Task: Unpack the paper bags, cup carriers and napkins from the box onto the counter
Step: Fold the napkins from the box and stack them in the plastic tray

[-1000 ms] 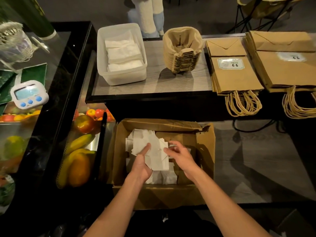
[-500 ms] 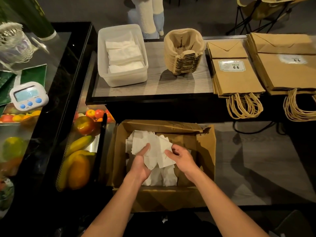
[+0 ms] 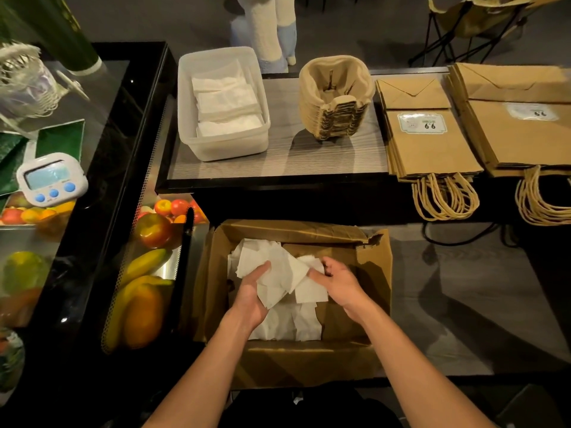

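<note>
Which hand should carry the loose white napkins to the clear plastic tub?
Left. The left hand cups the loose white paper napkins from below, on the clear plastic tub's side; right hand lies farther away.

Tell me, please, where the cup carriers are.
In the head view, the cup carriers stand on the counter, napkin tub to their left, paper bags to their right.
</note>
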